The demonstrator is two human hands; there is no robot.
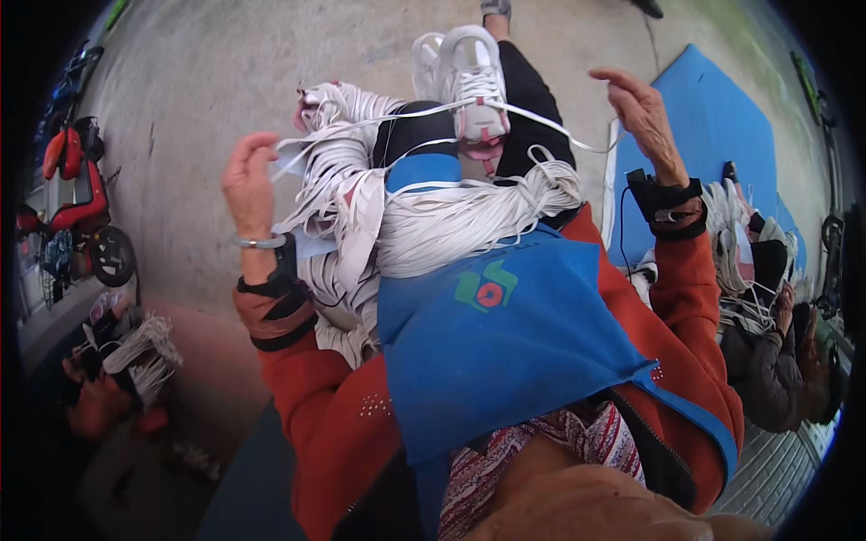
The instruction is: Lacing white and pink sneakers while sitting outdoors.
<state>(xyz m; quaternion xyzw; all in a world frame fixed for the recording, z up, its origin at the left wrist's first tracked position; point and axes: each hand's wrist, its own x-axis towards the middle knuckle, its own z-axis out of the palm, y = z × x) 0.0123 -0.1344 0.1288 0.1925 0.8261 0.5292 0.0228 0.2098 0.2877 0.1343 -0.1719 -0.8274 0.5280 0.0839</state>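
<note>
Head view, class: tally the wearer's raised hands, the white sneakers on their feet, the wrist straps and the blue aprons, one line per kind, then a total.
Raised hands: 2, left hand and right hand
White sneakers: 2
Black wrist straps: 2
Blue apron: 1
Total: 7

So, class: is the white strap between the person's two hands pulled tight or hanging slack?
Pulled tight: the white strap runs nearly straight from the left hand to the raised right hand.

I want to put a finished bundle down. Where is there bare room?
Bare concrete floor lies between the red scooter and the white straps. The blue mat is bare toward its top. The lap is crowded with straps.
</note>
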